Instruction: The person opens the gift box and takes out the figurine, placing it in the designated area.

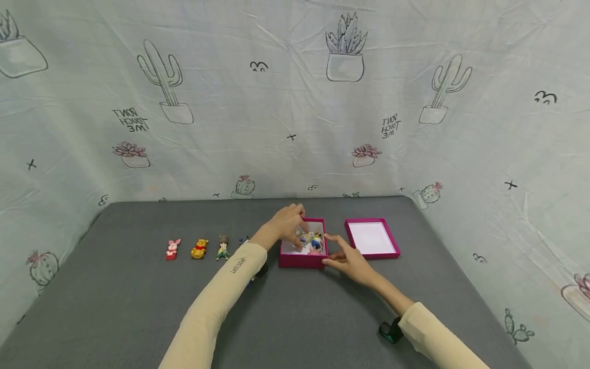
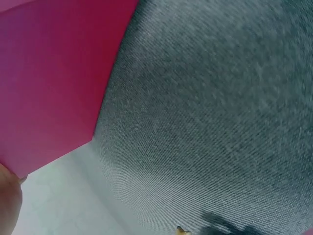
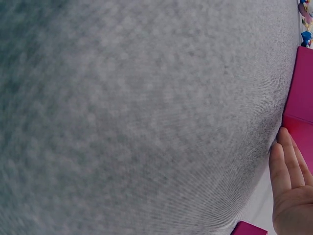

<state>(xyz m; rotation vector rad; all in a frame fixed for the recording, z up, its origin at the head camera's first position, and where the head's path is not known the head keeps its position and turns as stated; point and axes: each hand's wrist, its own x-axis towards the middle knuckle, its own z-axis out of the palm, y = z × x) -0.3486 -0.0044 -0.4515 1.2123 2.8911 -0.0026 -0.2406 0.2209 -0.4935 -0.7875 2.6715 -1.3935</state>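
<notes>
In the head view, a magenta box [image 1: 301, 261] holds several small colourful figures [image 1: 316, 243] on its white inside. My left hand [image 1: 288, 223] lies over the box's left side, fingers spread and reaching in; whether they touch a figure is unclear. A fingertip [image 2: 9, 198] meets the box [image 2: 54, 88] near a lower corner in the left wrist view. My right hand [image 1: 348, 260] rests against the box's right wall, thumb and forefinger apart. In the right wrist view its straight fingers [image 3: 288, 164] touch the magenta side [image 3: 299, 93].
Right of the box lies its magenta-rimmed lid [image 1: 375, 255], white inside up. To the left stand a pink-and-red piglet figure [image 1: 172, 250], a yellow bear [image 1: 199, 249] and a green-clad figure [image 1: 223, 248]; another is partly hidden behind my left forearm. Patterned cloth surrounds the grey table [image 1: 124, 297].
</notes>
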